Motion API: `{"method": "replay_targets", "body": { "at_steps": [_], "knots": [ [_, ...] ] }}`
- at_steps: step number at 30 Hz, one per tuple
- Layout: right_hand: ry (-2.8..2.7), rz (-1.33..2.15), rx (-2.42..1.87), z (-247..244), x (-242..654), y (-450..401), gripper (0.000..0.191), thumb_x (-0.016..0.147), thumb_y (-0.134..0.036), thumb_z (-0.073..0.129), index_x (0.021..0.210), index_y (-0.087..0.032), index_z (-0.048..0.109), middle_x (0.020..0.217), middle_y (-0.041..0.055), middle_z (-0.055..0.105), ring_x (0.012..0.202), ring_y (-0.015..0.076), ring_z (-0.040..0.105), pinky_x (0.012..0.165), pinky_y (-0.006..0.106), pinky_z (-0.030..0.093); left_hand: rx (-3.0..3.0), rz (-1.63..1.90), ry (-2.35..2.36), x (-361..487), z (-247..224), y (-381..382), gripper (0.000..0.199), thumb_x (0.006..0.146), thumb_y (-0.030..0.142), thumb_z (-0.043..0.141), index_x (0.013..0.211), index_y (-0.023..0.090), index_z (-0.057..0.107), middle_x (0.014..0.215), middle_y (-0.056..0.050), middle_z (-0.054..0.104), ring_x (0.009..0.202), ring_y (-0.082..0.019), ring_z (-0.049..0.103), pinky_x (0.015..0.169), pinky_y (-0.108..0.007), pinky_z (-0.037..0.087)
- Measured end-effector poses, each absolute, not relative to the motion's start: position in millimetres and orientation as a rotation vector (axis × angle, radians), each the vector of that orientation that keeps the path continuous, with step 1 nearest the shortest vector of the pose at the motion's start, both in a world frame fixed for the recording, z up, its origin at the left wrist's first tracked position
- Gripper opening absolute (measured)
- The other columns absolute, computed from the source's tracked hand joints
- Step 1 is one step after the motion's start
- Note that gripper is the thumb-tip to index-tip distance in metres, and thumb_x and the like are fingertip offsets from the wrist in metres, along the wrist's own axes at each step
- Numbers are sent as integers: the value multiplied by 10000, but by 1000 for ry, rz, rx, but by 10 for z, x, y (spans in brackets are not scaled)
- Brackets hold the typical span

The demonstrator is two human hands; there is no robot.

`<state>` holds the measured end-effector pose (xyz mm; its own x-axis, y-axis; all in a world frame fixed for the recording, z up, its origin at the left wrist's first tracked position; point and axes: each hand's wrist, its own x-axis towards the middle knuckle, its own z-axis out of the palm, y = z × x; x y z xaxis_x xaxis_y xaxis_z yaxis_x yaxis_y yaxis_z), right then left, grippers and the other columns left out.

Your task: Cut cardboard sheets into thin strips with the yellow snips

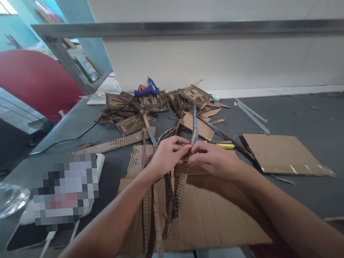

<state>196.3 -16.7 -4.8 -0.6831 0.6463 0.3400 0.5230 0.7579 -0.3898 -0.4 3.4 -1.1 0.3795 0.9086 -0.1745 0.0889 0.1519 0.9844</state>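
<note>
My left hand (172, 153) and my right hand (211, 157) meet over a flat cardboard sheet (214, 213). Between their fingertips they pinch a long, narrow cardboard strip (182, 182). Its upper end, partly blue, points up and away from me, while the ribbed lower part hangs towards the sheet. More ribbed strips (145, 210) lie under and left of my left hand, some over the sheet's near edge. Beside my right hand lies a yellow-handled tool (226, 145), partly hidden. My fingers cover the pinched part of the strip.
A blue glue gun (147, 88) rests on piled cardboard pieces (125, 105) at the back, its cord running left. A pixelated phone-like device (72, 188) and a clear plastic bottle (6, 198) are at left. At right lie a taped cardboard pad (284, 152) and glue sticks (252, 114).
</note>
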Motion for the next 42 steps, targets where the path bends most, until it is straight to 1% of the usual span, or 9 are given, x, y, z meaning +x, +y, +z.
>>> {"method": "replay_targets", "body": {
  "at_steps": [9,15,19,22,25,28,31,38,42],
  "knots": [
    [-2758,371,-986,157,1918,-86,130,906,-228,587,977,-301,668,1021,2,643,691,130,549,583,234,350,1311,660,1067,-18,-21,60,203,866,236,648,1029,123,607,598,-23,690,480,-104,596,454,-170,438],
    [-2913,377,-910,183,1893,-17,118,905,-254,573,996,-278,645,1133,21,629,778,150,579,616,237,355,1256,643,1051,-14,9,57,265,875,155,580,1136,117,559,602,-16,684,487,-120,618,478,-200,494],
    [-2732,681,-1109,132,1903,-50,114,940,-288,521,973,-295,629,1006,-13,664,758,139,610,587,212,392,1238,638,1014,-15,-6,58,274,877,165,584,1147,124,557,657,-26,699,524,-124,634,516,-223,525],
    [-2591,824,-1219,75,1931,-77,113,952,-295,501,965,-295,614,872,-35,664,655,123,599,523,206,388,1285,629,1010,-30,-26,65,272,885,193,589,1148,127,568,657,-19,688,493,-95,585,488,-191,478],
    [-2560,759,-1148,0,1960,-90,103,945,-256,514,938,-283,613,864,-35,667,649,120,602,541,211,412,1338,628,998,-52,-44,76,308,887,274,619,1155,127,579,625,-6,666,447,-76,520,451,-170,406],
    [-2513,540,-925,-89,1971,-112,98,954,-215,518,924,-252,604,983,9,679,816,146,651,680,240,479,1326,666,972,-66,-40,84,372,857,347,672,1138,117,593,624,-13,672,453,-79,521,454,-174,379],
    [-2351,415,-809,-157,1957,-157,98,966,-202,530,1045,-236,577,1066,48,695,933,163,676,747,256,506,1302,724,966,-66,-10,81,391,816,345,723,1106,108,609,667,-40,709,497,-91,568,479,-175,380],
    [-2584,346,-906,-153,1930,-220,394,988,-210,504,1364,-325,492,1128,14,741,910,187,728,720,270,518,1290,647,879,-80,-20,83,453,710,265,813,1087,110,617,804,-103,766,685,-190,704,608,-256,516],
    [-2706,253,-824,-96,1936,-228,507,979,-158,505,1442,-353,434,1176,22,734,872,168,726,725,257,502,1355,525,802,-103,-57,125,460,711,273,818,1096,109,628,861,-120,766,745,-206,718,626,-263,527]
  ]
}}
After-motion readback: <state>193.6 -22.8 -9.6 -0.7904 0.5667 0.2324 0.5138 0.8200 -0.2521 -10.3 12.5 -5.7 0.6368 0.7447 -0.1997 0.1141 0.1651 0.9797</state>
